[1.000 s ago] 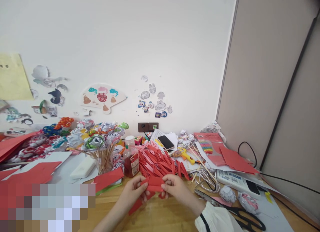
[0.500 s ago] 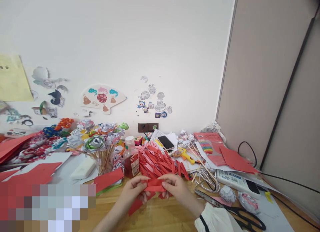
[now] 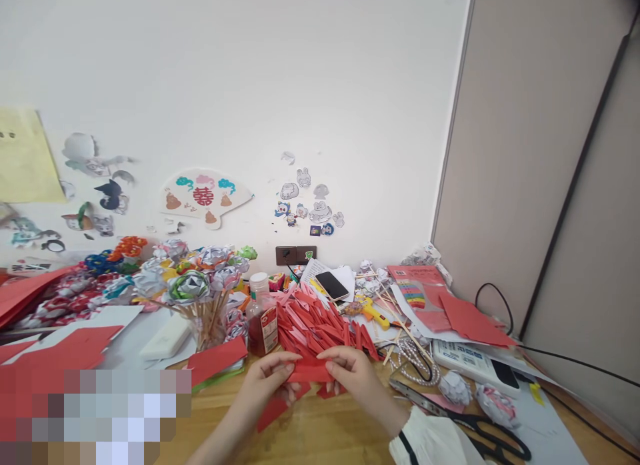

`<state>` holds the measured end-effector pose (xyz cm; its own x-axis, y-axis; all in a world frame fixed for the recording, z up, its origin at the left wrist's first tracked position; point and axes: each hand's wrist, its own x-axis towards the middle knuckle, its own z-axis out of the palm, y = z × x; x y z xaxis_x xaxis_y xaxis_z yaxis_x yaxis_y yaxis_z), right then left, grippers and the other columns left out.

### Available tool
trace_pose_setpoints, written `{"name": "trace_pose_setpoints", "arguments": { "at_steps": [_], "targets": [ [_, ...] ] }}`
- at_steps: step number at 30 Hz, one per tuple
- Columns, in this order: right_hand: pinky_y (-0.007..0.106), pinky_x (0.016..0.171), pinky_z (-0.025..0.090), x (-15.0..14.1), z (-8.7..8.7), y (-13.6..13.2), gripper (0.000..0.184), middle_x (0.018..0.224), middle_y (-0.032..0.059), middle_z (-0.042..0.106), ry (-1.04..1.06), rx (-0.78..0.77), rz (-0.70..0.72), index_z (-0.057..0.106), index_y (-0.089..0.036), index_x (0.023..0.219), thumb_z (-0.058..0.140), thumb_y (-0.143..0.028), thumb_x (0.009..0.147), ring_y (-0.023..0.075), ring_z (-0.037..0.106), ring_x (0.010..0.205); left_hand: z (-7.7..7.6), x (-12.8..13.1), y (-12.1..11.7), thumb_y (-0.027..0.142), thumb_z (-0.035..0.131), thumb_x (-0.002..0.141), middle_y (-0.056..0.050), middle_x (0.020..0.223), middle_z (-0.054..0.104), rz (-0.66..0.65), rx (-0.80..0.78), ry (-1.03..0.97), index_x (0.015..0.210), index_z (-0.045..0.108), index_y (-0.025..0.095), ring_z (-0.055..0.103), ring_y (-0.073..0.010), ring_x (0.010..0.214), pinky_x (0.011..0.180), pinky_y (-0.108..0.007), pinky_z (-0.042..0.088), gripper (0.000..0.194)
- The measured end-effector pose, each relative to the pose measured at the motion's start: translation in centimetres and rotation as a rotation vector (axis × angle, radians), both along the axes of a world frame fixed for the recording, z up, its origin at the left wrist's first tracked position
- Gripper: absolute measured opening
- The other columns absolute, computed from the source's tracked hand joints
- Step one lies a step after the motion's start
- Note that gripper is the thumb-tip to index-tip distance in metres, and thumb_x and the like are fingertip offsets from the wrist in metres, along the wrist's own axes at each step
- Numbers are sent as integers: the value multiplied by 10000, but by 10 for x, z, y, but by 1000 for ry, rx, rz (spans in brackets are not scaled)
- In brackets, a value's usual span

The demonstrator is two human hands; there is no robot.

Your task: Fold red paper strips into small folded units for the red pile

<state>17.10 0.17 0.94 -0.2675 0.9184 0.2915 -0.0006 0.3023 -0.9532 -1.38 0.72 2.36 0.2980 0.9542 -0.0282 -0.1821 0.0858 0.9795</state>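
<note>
Both of my hands pinch a small folded red paper piece (image 3: 309, 371) just above the wooden desk (image 3: 320, 431). My left hand (image 3: 267, 383) grips its left end with thumb and fingers closed. My right hand (image 3: 353, 379) grips its right end the same way, a white cuff at the wrist. Another red paper scrap (image 3: 273, 411) lies on the desk under my left hand. Right behind my hands is a heap of folded red paper pieces (image 3: 315, 321).
A red-filled bottle (image 3: 261, 321) and a cup of paper flowers on sticks (image 3: 200, 291) stand left of the heap. Phone (image 3: 331, 285), yellow glue gun (image 3: 373, 311), beaded chain (image 3: 417, 358), scissors (image 3: 480, 431) and red sheets (image 3: 465, 318) lie to the right. A blurred patch covers the lower left.
The red piece has been folded flatter and narrower between my fingers. My hands stayed in nearly the same place, with the thumbs pressing along its top edge.
</note>
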Motion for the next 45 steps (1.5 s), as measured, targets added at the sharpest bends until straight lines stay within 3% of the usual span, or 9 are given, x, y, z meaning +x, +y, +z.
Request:
{"name": "trace_pose_setpoints", "arguments": {
  "at_steps": [6, 10, 16, 21, 24, 30, 35, 39, 45],
  "targets": [
    [194, 477, 397, 2, 0, -3, 205, 638, 16, 598, -185, 200, -86, 647, -182, 832, 473, -246, 746, 97, 503, 502, -3, 2, 1, 419, 633, 565, -7, 467, 634, -55, -30, 16, 727, 521, 155, 563, -145, 386, 395, -229, 420, 329],
    [205, 521, 413, 0, 3, -6, 217, 708, 32, 634, -278, 304, -86, 645, -188, 851, 456, -233, 753, 111, 530, 542, -3, 5, 0, 483, 623, 551, 25, 433, 586, -49, 22, 152, 646, 510, 148, 541, -124, 362, 375, -208, 402, 366],
    [199, 452, 419, -1, -1, -2, 253, 624, 12, 587, -90, 64, -5, 587, -163, 917, 480, -320, 750, 105, 538, 474, 4, 2, -1, 535, 573, 576, 9, 461, 582, -136, 152, 298, 563, 561, 120, 522, -99, 390, 410, -194, 390, 416],
    [206, 462, 426, 1, -5, 3, 294, 604, -3, 562, 25, -33, 51, 553, -150, 956, 505, -339, 736, 98, 528, 469, 8, -1, -5, 474, 612, 585, -11, 555, 638, -175, 50, 129, 907, 582, 128, 534, -111, 395, 427, -216, 407, 474],
    [189, 451, 406, 1, -4, 2, 242, 592, -7, 549, -19, 48, -22, 580, -156, 916, 492, -306, 747, 90, 510, 469, 4, -1, -4, 410, 624, 607, -39, 562, 659, -133, 21, 22, 962, 562, 117, 541, -111, 397, 432, -213, 409, 464],
    [194, 510, 409, 2, 0, -2, 196, 700, 21, 615, -211, 302, -151, 630, -184, 842, 451, -196, 764, 109, 536, 557, 4, -1, -3, 356, 656, 584, -36, 517, 653, -101, 5, -2, 844, 596, 117, 568, -137, 402, 429, -222, 429, 359],
    [231, 686, 416, 3, 4, -6, 248, 821, 23, 656, -335, 465, -136, 633, -216, 878, 436, -123, 760, 139, 580, 745, 5, 1, -7, 397, 589, 651, -3, 531, 630, -120, -3, 8, 786, 575, 140, 583, -136, 432, 419, -218, 447, 290],
    [241, 716, 396, 3, 4, -11, 265, 822, 15, 653, -436, 543, -108, 623, -237, 900, 425, -122, 766, 137, 565, 768, 2, 5, -7, 410, 612, 621, 25, 477, 599, -95, -38, 69, 686, 532, 144, 567, -116, 400, 398, -194, 434, 285],
    [207, 615, 415, 0, 3, -14, 218, 852, 30, 626, -398, 356, -88, 581, -195, 938, 433, -246, 787, 136, 562, 740, 3, 9, -6, 446, 655, 533, 19, 462, 599, -96, 12, 188, 676, 516, 138, 579, -133, 431, 438, -217, 445, 367]
  ]
}}
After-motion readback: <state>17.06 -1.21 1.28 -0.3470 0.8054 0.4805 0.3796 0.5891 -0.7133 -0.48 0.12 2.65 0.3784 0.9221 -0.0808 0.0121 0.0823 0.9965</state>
